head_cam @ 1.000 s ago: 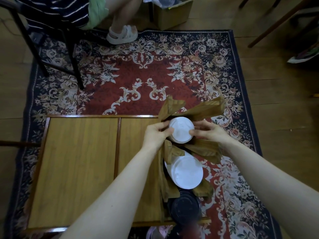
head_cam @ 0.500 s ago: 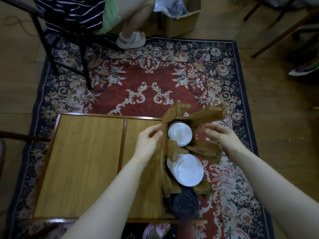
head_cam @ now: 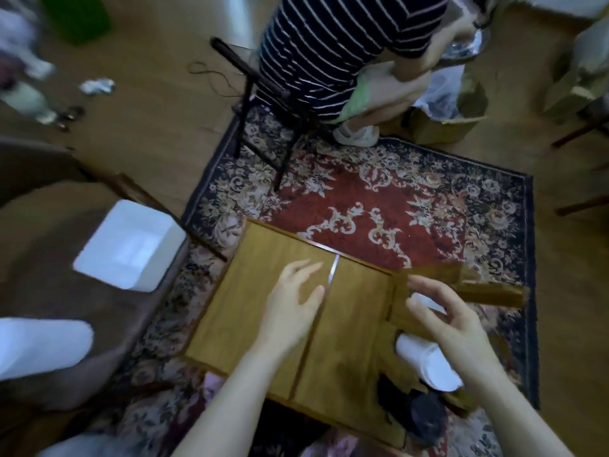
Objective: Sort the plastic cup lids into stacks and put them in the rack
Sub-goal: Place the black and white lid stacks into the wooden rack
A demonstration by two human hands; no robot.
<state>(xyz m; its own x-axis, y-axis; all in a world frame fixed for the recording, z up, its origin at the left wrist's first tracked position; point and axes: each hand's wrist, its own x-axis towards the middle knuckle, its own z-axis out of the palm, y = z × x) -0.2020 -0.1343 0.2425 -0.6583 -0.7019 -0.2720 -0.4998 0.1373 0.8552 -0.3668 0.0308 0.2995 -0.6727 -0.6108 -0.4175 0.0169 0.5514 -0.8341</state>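
A wooden rack stands at the right edge of the low wooden table. It holds a stack of small white lids, mostly hidden behind my right hand, a stack of larger white lids below it, and a stack of black lids nearest me. My left hand hovers open over the table's middle, holding nothing. My right hand is open above the rack with its fingers spread, also holding nothing. The frame is blurred by motion.
A white square bin sits on a brown seat at the left. A person in a striped shirt sits on a black chair at the back. A cardboard box stands beside them. The patterned rug lies under the table.
Both hands let go of the small white lid stack, now in the rack, and drew back open. The head view swung left, bringing the white bin and brown seat into view.
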